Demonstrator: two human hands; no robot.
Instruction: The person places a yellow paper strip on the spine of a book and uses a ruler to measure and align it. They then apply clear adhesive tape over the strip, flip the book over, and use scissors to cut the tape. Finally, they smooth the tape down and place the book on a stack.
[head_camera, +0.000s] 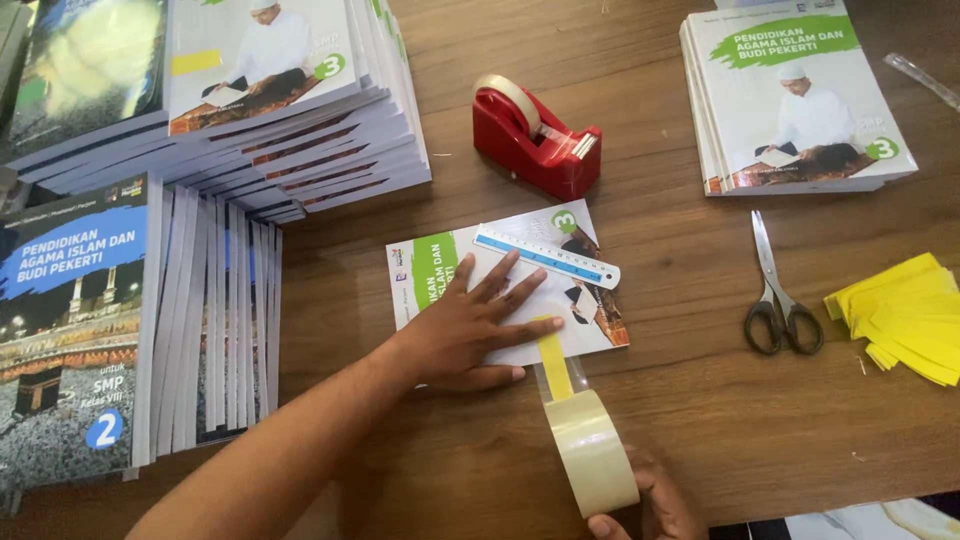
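My left hand (470, 325) lies flat with fingers spread on a white and green book (430, 265) in the middle of the wooden table. A clear plastic ruler (545, 256) rests across the book's top. A yellow paper strip (553, 362) sits at the book's near edge, under clear tape. My right hand (650, 505) grips a roll of clear tape (592, 452) just below the book, with tape stretched up to the strip.
A red tape dispenser (535, 140) stands behind the book. Black-handled scissors (778, 295) and a pile of yellow strips (905, 315) lie at the right. Book stacks sit at the far right (795, 95), top left (280, 100) and left (120, 320).
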